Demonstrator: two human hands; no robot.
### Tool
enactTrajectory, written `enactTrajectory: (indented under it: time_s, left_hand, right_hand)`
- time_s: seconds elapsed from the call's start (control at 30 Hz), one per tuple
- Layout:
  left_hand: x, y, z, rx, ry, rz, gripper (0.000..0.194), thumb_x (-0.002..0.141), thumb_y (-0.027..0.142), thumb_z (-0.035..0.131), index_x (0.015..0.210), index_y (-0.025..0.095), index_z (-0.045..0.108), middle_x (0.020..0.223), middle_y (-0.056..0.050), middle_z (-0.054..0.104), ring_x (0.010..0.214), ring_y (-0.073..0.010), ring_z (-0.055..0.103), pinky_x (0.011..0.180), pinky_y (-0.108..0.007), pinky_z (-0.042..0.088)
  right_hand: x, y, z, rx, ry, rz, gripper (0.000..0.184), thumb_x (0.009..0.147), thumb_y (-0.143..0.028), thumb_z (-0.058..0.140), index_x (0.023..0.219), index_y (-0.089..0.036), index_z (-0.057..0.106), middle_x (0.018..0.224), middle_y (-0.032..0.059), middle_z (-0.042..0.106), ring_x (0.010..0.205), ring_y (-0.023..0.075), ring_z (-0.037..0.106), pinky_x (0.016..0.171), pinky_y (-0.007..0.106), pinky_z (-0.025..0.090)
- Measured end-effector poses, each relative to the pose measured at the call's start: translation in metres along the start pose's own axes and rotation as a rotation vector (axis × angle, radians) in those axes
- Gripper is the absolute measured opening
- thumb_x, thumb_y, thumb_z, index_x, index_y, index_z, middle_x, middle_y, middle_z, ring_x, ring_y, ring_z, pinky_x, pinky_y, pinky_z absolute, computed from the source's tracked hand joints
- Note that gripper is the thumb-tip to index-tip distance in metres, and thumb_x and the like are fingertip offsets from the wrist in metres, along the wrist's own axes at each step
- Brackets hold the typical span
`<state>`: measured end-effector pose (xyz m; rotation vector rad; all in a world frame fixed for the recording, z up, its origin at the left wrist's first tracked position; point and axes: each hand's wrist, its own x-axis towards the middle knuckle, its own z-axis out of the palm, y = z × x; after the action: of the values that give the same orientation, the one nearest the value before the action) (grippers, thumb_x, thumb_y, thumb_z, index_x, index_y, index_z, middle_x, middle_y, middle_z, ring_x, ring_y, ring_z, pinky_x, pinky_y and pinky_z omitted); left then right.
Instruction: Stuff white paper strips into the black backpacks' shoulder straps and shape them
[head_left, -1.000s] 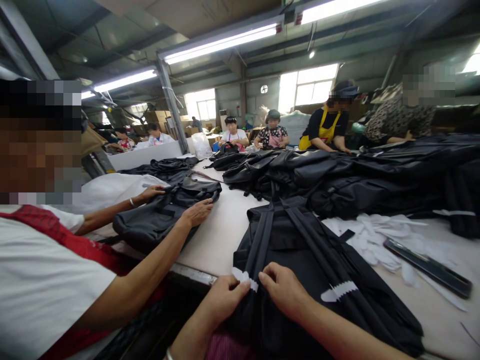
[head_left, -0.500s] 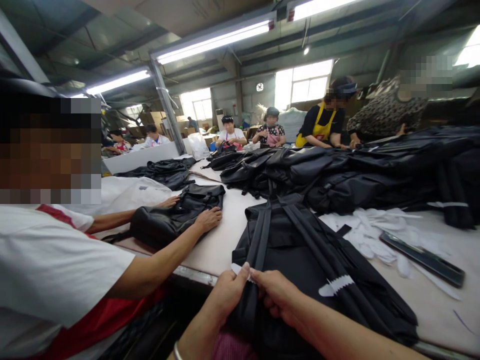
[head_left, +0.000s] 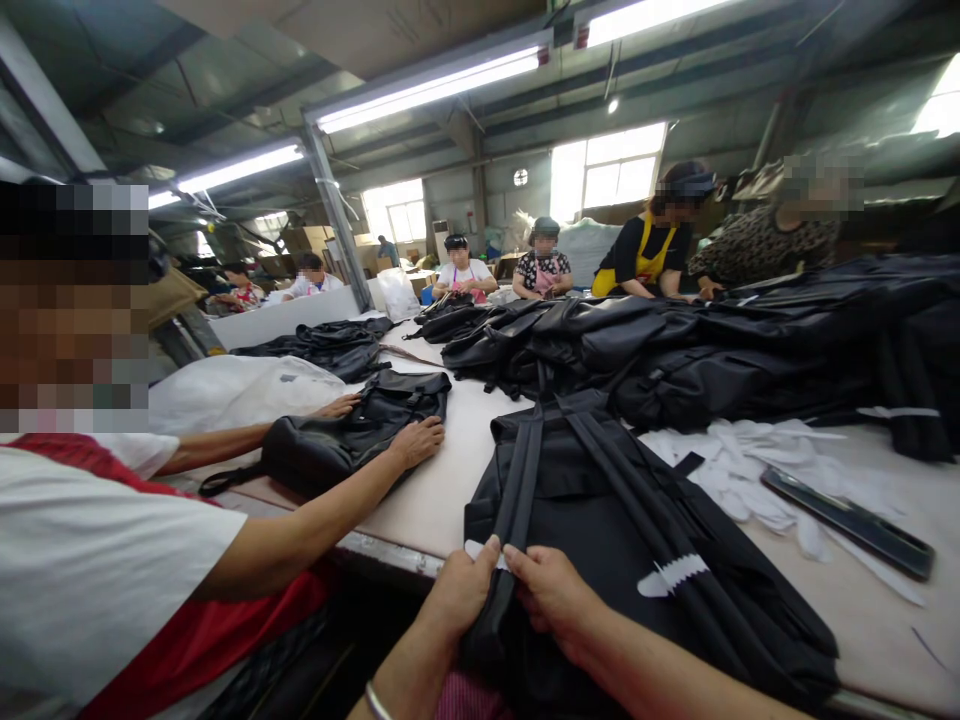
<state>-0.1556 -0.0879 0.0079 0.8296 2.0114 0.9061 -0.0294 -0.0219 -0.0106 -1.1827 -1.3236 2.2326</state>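
A black backpack lies on the table in front of me with its shoulder straps facing up. My left hand pinches a white strip at the left shoulder strap. On the other side of that strap, my right hand has its thumb and fingers closed on the same strip, close to my left thumb. Around the right shoulder strap sits another white strip with a toothed edge. Fingers hide most of the strip at the left strap.
Loose white strips and a dark phone-like object lie to the right. Behind them stretches a heap of black bags. At left, a co-worker's hands rest on another black backpack, beside clear plastic. Several people work farther back.
Both my hands have shifted slightly, still pinching at the left strap. The co-worker at left has leaned back a little to the left. The backpack stays in place.
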Motion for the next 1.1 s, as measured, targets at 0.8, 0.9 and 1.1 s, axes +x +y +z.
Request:
enactTrajectory:
  time_s: [0.8, 0.9, 1.1]
  left_hand:
    - [-0.075, 0.032, 0.000, -0.906, -0.078, -0.239, 0.033, 0.073, 0.039, 0.077, 0.092, 0.014, 0.065, 0.077, -0.004, 0.066, 0.056, -0.0124, 0.062, 0.050, -0.021, 0.052]
    - [-0.080, 0.032, 0.015, -0.733, -0.037, -0.170, 0.039, 0.077, 0.051, 0.070, 0.094, 0.017, 0.063, 0.078, -0.002, 0.064, 0.060, -0.0130, 0.061, 0.053, -0.022, 0.050]
    - [-0.070, 0.010, 0.048, 0.433, 0.146, 0.198, 0.052, 0.089, 0.059, 0.040, 0.060, 0.020, 0.056, 0.064, -0.004, 0.059, 0.066, -0.0190, 0.058, 0.064, -0.028, 0.043]
  right_hand:
    - [-0.090, -0.023, -0.242, -1.007, 0.650, -0.493, 0.036, 0.086, -0.049, 0.050, 0.099, -0.022, 0.068, 0.103, 0.0075, 0.072, 0.097, 0.0264, 0.066, 0.087, 0.039, 0.050]
    - [-0.093, -0.023, -0.243, -0.952, 0.651, -0.534, 0.033, 0.086, -0.047, 0.051, 0.099, -0.023, 0.068, 0.103, 0.0070, 0.072, 0.096, 0.0258, 0.066, 0.087, 0.037, 0.050]
    - [-0.095, -0.026, -0.252, -0.829, 0.660, -0.564, 0.030, 0.088, -0.044, 0.048, 0.098, -0.023, 0.067, 0.102, 0.0050, 0.071, 0.098, 0.0232, 0.064, 0.089, 0.034, 0.048]
